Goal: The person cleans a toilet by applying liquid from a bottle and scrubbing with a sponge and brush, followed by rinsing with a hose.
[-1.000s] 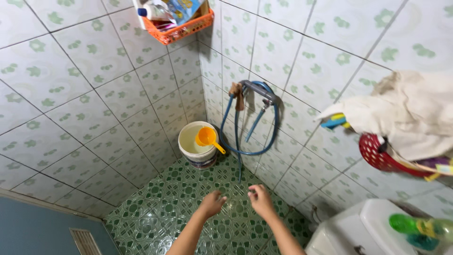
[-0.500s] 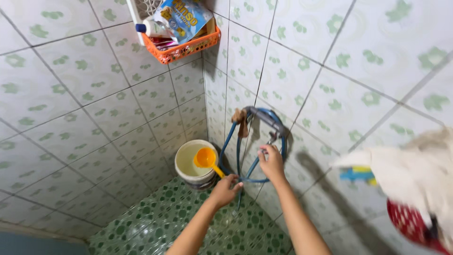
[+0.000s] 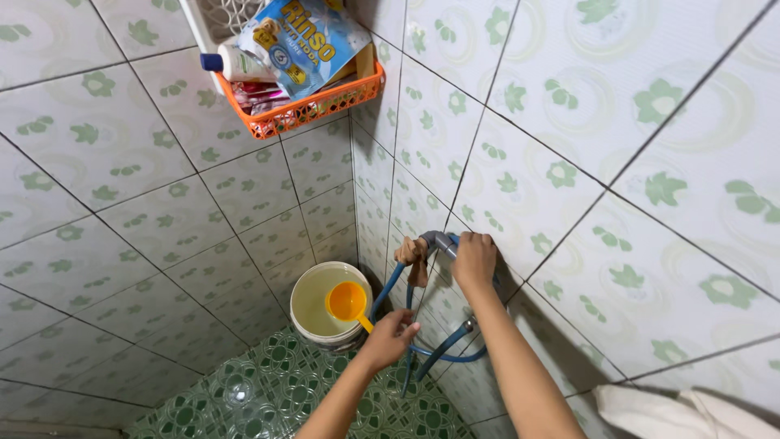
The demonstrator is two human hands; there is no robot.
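While my right hand (image 3: 474, 258) closes over the wall tap (image 3: 443, 241), my left hand (image 3: 390, 337) grips the blue hose (image 3: 388, 286) just below the tap. Bucket (image 3: 313, 313) left of the tap holds water; hose not yet off, I judge.

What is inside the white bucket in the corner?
The white bucket holds water, with an orange dipper sitting in it, handle over the rim toward the left hand. The bucket's bottom cannot be seen.
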